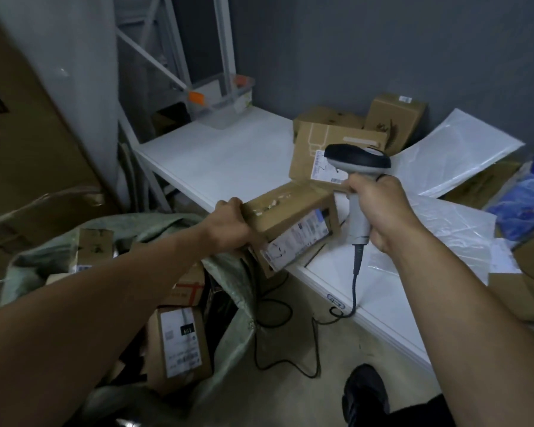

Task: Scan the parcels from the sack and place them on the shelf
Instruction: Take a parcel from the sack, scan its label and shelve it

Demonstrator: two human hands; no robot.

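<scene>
A person's left hand [228, 224] grips one end of a cardboard parcel [290, 211], fingers curled round its edge. The hand holds it tilted over the front edge of a white shelf [228, 161], with its shipping label [296, 241] turned toward the camera. The right hand [379, 211] is wrapped round the handle of a grey barcode scanner [358, 158], held upright just beside the parcel's right end, its dark head above the box. The scanner's cable [354, 285] hangs past the shelf edge to the floor. Below the left arm a green woven sack [238, 318] stands open on the floor, with more labelled parcels [179, 343] inside. At the back of the shelf, cardboard boxes [336, 140] sit bunched against the grey wall, with clear plastic bags [457, 149] spread to their right and a blue packet [527, 198] at the far right. A clear plastic bin [222, 97] with orange clips stands at the shelf's far corner. A dark shoe [364, 392] shows on the floor below
</scene>
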